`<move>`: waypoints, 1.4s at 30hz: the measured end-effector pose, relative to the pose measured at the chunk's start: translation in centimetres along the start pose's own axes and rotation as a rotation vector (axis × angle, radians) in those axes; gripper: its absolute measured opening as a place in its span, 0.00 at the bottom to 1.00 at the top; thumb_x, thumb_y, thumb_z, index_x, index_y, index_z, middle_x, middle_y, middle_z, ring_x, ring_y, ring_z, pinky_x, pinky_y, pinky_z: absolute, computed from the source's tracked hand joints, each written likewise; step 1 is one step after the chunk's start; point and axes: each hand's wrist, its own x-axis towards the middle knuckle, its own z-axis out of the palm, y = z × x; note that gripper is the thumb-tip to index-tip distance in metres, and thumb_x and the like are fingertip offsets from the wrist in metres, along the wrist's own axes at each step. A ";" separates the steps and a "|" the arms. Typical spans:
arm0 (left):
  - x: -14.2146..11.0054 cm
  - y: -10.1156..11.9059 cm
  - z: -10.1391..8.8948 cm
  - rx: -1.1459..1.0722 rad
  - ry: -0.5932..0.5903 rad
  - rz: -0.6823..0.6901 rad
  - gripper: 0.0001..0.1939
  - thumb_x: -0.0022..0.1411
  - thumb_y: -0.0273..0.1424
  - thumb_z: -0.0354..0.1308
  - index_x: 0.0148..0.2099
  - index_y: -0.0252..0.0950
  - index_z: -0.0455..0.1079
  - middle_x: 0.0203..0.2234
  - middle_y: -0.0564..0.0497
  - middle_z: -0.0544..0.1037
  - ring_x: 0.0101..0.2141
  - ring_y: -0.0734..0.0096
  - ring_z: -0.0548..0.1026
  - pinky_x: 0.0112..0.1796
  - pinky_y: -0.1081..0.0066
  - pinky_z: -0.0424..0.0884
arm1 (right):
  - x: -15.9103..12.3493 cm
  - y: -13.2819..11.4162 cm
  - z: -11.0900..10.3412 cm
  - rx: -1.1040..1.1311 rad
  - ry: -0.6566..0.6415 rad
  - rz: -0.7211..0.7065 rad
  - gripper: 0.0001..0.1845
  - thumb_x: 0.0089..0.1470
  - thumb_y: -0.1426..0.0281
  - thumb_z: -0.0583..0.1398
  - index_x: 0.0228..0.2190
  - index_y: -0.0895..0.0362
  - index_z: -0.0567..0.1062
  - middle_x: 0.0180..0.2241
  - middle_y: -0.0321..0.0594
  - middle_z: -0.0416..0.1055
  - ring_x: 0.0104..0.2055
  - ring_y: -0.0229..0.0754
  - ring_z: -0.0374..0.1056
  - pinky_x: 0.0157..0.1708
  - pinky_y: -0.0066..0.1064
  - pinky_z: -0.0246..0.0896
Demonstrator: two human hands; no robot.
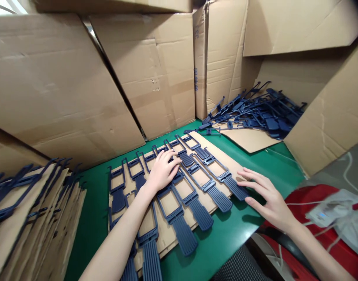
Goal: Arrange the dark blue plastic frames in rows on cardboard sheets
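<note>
Dark blue plastic frame-shaped parts with ribbed paddle ends lie in two rows on a cardboard sheet (pixel 225 156). My left hand (pixel 164 169) rests over the parts in the middle, fingers stretched out and thumb apart; its palm hides some of them. At the right end of the near row, my right hand (pixel 265 195) has its fingers spread beside the ribbed end of a blue plastic part (pixel 236 188). The fingertips are at that end, and whether they press on it I cannot tell. Neither hand grips anything visible.
A heap of loose blue parts (pixel 263 113) lies on cardboard at the back right. Stacked cardboard sheets with blue parts between them (pixel 59 218) stand at the left. Cardboard boxes (pixel 155 78) wall the green table (pixel 91 199). A red stool (pixel 313 199) with a plastic bag is at right.
</note>
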 end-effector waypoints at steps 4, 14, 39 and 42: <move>0.0 -0.2 0.2 -0.090 0.013 0.025 0.12 0.65 0.29 0.46 0.46 0.39 0.70 0.46 0.46 0.70 0.50 0.63 0.66 0.53 0.57 0.61 | -0.1 0.2 0.1 -0.023 0.004 -0.019 0.17 0.55 0.65 0.57 0.47 0.50 0.69 0.56 0.41 0.61 0.61 0.51 0.51 0.56 0.47 0.52; -0.6 -0.7 0.5 -0.233 -0.047 -0.020 0.13 0.67 0.31 0.46 0.48 0.39 0.69 0.44 0.47 0.73 0.47 0.64 0.69 0.48 0.61 0.66 | 0.0 -0.4 0.5 -0.040 0.058 0.057 0.13 0.55 0.66 0.58 0.44 0.48 0.70 0.49 0.37 0.69 0.57 0.47 0.58 0.53 0.44 0.56; -1.1 -0.7 0.1 -0.314 -0.072 -0.062 0.16 0.68 0.36 0.44 0.48 0.38 0.70 0.46 0.47 0.73 0.49 0.66 0.68 0.52 0.62 0.63 | 7.5 -2.1 -3.8 -0.034 0.472 0.178 0.11 0.54 0.61 0.56 0.41 0.45 0.71 0.40 0.36 0.73 0.42 0.46 0.69 0.46 0.39 0.63; -1.1 -0.5 0.0 -0.312 -0.075 -0.071 0.16 0.68 0.36 0.44 0.49 0.38 0.70 0.47 0.47 0.72 0.50 0.66 0.67 0.52 0.62 0.62 | 14.8 0.2 -3.6 -0.059 0.226 0.080 0.12 0.56 0.62 0.55 0.37 0.54 0.73 0.36 0.38 0.74 0.38 0.42 0.70 0.42 0.32 0.64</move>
